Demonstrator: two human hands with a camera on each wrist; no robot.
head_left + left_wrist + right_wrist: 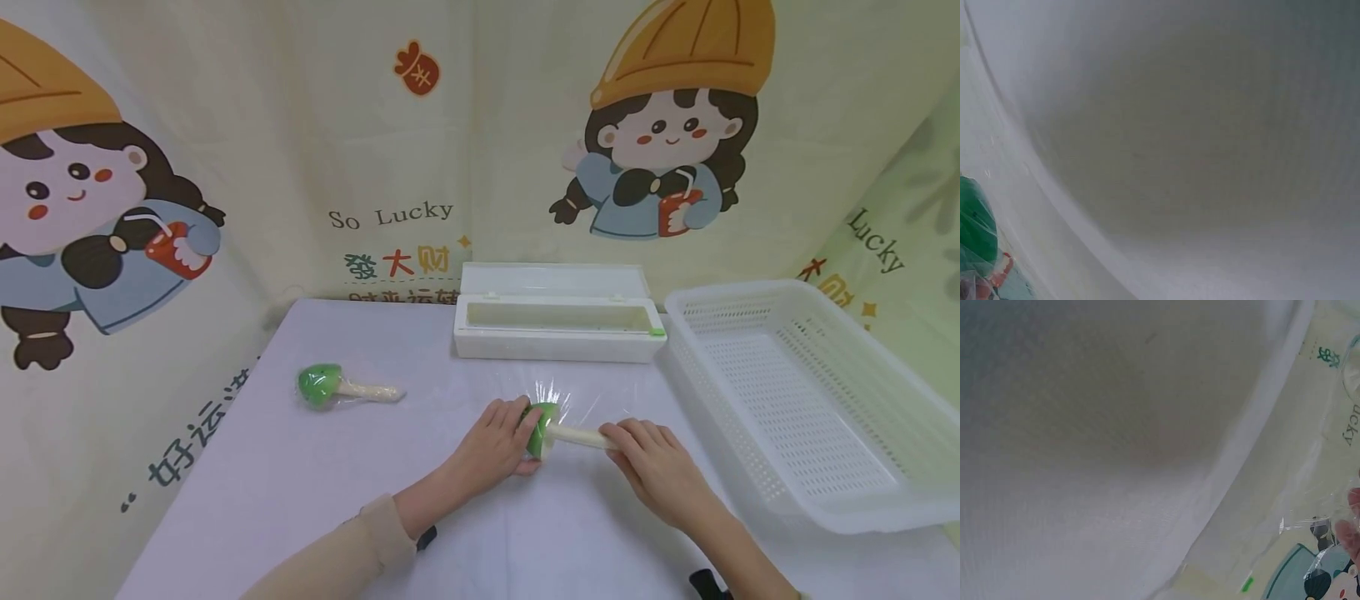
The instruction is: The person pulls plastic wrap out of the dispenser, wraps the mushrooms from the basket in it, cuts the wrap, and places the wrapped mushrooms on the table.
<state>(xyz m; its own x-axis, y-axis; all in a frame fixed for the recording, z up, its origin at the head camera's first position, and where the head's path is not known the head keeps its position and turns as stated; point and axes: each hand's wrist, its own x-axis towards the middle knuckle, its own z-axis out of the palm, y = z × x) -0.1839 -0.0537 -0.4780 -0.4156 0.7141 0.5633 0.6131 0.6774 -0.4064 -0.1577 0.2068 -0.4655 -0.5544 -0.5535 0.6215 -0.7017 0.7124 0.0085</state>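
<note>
In the head view my left hand (491, 446) grips the rounded green head of a stick-handled, maraca-like piece (577, 435). The pale handle points right, and the fingers of my right hand (652, 467) pinch its far end. Clear plastic film (551, 392) with shiny creases spreads over the table just behind and around the head. A second piece (318, 385) of the same shape, wrapped in clear film, lies to the left. The left wrist view catches a green head (975, 222) under film at its edge; in the right wrist view, fingertips (1347, 534) show behind film.
Behind the hands stands a white film dispenser box (555, 346), lid raised, with a small green slider (657, 332) at its right end. A white perforated basket (765, 492) takes up the right side. Printed curtains (510, 150) hang behind the white-covered table (300, 500).
</note>
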